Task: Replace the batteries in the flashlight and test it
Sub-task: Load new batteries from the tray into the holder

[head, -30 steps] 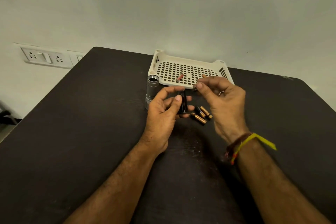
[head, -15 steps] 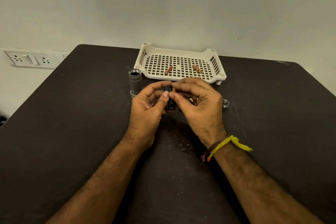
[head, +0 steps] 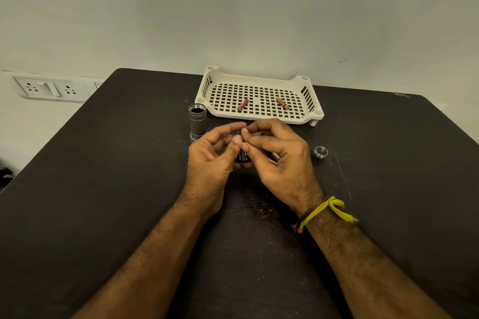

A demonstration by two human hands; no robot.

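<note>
You face a plain pale wall [head: 233, 8]; a dark scuffed surface [head: 103, 189] meets it, socket panel [head: 49, 88] at left.

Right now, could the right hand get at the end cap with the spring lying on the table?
Probably yes. The end cap lies alone on the table, just to the outer side of the right hand, with nothing between them. But that hand is pinching the black battery holder together with the left hand, so it must let go first.
</note>
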